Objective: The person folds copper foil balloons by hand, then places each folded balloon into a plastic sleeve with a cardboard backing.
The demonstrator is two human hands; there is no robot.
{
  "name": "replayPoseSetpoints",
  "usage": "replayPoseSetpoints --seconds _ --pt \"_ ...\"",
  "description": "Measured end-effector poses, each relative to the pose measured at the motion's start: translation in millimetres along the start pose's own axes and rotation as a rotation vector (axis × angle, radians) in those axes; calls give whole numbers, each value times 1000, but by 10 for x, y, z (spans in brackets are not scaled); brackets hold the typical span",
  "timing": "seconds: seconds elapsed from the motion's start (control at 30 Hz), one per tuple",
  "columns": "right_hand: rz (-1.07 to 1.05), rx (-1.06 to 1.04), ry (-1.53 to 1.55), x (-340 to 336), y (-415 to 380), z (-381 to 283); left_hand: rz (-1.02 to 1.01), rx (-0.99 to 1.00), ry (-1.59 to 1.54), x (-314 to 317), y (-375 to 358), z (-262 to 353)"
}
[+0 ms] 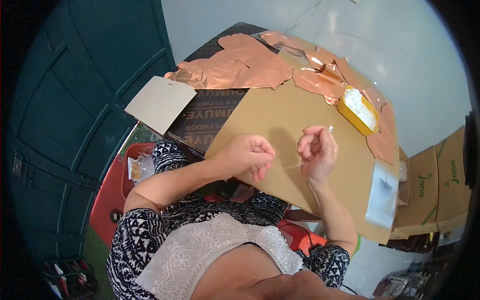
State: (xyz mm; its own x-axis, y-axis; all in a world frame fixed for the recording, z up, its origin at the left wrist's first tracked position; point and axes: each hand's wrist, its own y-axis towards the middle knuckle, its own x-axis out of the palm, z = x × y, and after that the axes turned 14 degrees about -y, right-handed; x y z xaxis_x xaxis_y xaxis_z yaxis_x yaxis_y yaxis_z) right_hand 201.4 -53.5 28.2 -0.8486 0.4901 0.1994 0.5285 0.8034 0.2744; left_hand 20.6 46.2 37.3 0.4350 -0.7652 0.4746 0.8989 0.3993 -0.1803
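Nearest to the camera, the white lace collar (200, 250) of a patterned dress is seen. At far left, dark green doors (50, 100) are placed, and beside the lap a red tub (131, 150) is kept with a packet inside. A grey card (160, 104) is laid at the left edge of the dark plywood (210, 117), with its corner reaching past that edge.

Next, the left hand (252, 154) is held above the front edge of a brown cardboard sheet (270, 110), with its fingers curled and its thumb brought near the forefinger; whether something is pinched there cannot be told. Between the hands, a thin clear strand (294, 166) is faintly seen. By the right hand (319, 150), half curled, a small shiny bit (330, 129) appears to be pinched at the tips of thumb and forefinger.

The step in hand is judged to be the handling of this fine piece; for the next move, a light, steady pinch would be called for. Beyond the hands, room is given by the bare cardboard, bounded by copper-coloured sheets (240, 65) behind and, at right, by a yellow box (352, 123) with white stuff. Further right, a clear bag (382, 192) is laid near the table's edge, and cartons (424, 185) are stood beyond it.
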Motion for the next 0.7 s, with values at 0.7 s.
replayPoseSetpoints --seconds 0.7 --pt "-140 -225 -137 427 98 136 -31 272 -138 266 64 -224"
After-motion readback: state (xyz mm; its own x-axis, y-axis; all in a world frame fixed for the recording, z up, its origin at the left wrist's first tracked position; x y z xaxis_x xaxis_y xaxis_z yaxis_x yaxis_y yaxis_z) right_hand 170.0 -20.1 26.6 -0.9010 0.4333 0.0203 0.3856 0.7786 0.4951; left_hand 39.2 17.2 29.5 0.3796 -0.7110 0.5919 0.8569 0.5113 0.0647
